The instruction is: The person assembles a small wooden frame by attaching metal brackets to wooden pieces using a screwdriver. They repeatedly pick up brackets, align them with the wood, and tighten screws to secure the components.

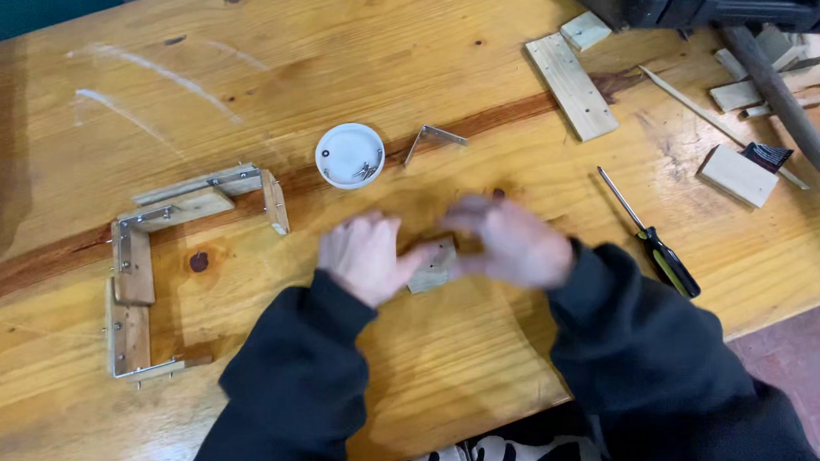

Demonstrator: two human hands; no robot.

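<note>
A small wooden block (434, 266), pale and flat, lies at frame centre; the left hand (365, 257) pinches its edge, while the blurred right hand (512, 241) spreads loosely beside it.

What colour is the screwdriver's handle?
Black with a yellow stripe: the screwdriver lies on the table right of the hands, seen in the head view.

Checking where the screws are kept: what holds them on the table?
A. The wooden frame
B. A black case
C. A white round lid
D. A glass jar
C: the white round lid, beyond the hands, has a few small screws lying in it.
</note>
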